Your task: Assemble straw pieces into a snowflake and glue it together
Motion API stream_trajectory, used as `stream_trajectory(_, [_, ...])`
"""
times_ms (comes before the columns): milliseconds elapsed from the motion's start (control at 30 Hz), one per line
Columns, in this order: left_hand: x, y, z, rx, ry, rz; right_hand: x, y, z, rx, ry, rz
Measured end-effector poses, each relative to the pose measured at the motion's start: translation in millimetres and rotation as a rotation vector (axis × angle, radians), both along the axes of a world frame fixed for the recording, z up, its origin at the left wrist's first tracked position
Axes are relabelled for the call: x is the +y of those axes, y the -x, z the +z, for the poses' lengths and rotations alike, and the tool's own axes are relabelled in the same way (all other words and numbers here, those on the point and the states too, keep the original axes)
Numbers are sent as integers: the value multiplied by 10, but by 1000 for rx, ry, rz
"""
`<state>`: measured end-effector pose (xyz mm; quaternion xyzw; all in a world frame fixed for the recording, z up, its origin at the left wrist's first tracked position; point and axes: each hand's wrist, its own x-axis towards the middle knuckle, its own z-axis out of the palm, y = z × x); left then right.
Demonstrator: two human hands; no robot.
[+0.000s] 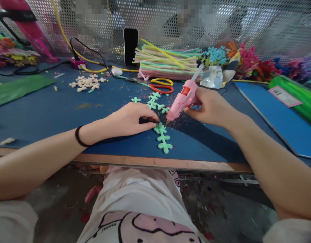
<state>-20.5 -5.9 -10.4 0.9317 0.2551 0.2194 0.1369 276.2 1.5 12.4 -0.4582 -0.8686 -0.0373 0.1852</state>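
Observation:
In my right hand (208, 104) is a pink hot glue gun (182, 101) with a pale glue stick (198, 72) jutting from its back end. Its nozzle points down at a mint-green pipe-cleaner snowflake (164, 137) on the blue table. My left hand (136, 118) pinches that snowflake's near middle between thumb and fingertips. More mint-green branched pieces (153, 100) lie just beyond my fingers, with a small loose one (136, 99) to their left. Whether they join the pinched piece is partly hidden by my left hand.
Scissors with red and yellow handles (161, 88) lie beyond the green pieces, before a bundle of pastel pipe cleaners (167, 64). A phone (130, 47) stands upright nearby. A cream snowflake (86, 82) sits left. At right are a blue board (279, 118) and green wrapped bundle (294, 98).

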Motion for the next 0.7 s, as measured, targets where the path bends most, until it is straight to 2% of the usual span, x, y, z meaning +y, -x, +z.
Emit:
stream_trajectory(133, [-1, 2, -19, 6, -23, -9, -20, 29, 26, -54, -4, -58])
stream_trajectory(433, [-29, -9, -13, 40, -38, -7, -48, 64, 47, -36, 83, -64])
stream_trajectory(700, [-29, -14, -9, 51, -51, -4, -9, 57, 17, -29, 17, -36])
